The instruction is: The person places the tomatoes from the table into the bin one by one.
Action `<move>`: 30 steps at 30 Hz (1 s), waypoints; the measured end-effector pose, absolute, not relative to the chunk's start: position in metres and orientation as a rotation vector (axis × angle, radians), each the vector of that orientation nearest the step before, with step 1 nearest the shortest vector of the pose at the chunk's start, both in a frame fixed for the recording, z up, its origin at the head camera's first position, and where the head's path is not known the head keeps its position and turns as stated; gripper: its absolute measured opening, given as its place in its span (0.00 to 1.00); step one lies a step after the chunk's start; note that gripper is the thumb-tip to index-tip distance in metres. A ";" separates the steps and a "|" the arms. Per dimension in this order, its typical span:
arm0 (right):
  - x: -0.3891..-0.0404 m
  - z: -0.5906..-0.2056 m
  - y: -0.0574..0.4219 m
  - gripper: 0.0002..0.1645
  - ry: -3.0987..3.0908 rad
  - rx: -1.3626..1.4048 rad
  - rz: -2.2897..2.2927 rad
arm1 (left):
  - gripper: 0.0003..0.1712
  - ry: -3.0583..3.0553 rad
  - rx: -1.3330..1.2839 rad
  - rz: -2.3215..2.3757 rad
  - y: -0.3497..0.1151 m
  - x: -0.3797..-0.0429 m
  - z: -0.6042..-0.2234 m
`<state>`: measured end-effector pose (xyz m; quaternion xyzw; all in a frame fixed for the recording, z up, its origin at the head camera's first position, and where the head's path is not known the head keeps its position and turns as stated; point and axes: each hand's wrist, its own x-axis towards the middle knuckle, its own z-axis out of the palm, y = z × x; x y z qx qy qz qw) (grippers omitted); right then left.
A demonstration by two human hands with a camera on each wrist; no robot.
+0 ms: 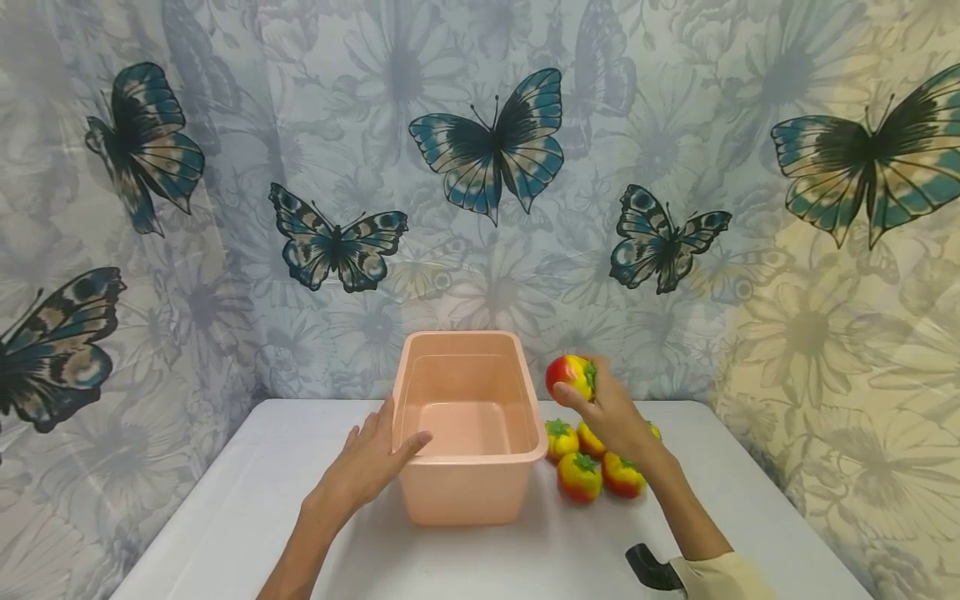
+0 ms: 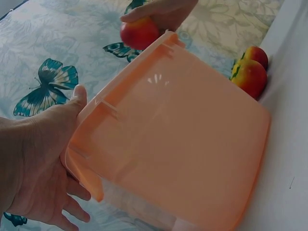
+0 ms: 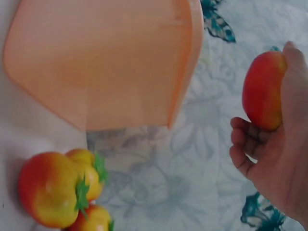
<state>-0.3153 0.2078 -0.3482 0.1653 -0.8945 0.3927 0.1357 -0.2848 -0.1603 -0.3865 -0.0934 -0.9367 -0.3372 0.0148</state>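
A peach-coloured plastic bin (image 1: 465,496) stands upright on the white table, with nothing visible inside. At its near left corner rests my left hand (image 1: 367,457), thumb over the front rim and fingers spread loosely along the left side, as the left wrist view also shows. My right hand (image 1: 617,417) holds a red-and-yellow persimmon (image 1: 566,377) between thumb and fingers. It is in the air, just right of the bin's rim, its green leafy top toward the palm. Below that hand, several similar persimmons (image 1: 580,477) sit clustered on the table, partly hidden by the hand and forearm.
The white table (image 1: 247,500) reaches back to a wall hanging (image 1: 495,275) with butterflies and flowers, which also covers both sides. A black curved piece (image 1: 651,568) sticks out beside the right sleeve (image 1: 723,577). The loose persimmons lie close to the bin's right side.
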 end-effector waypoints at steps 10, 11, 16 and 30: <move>-0.322 -0.350 0.163 0.50 -2.541 0.739 1.072 | 0.63 -2.896 -0.287 -1.046 -0.161 -0.285 -0.387; -0.323 -0.350 0.160 0.51 -2.536 0.768 1.042 | 0.63 -2.892 -0.286 -1.047 -0.161 -0.285 -0.388; -0.322 -0.352 0.151 0.51 -2.515 0.835 0.931 | 0.63 -2.884 -0.279 -1.059 -0.159 -0.285 -0.389; -0.316 -0.350 0.154 0.41 -2.484 0.851 1.008 | 0.64 -2.877 -0.267 -1.069 -0.159 -0.285 -0.389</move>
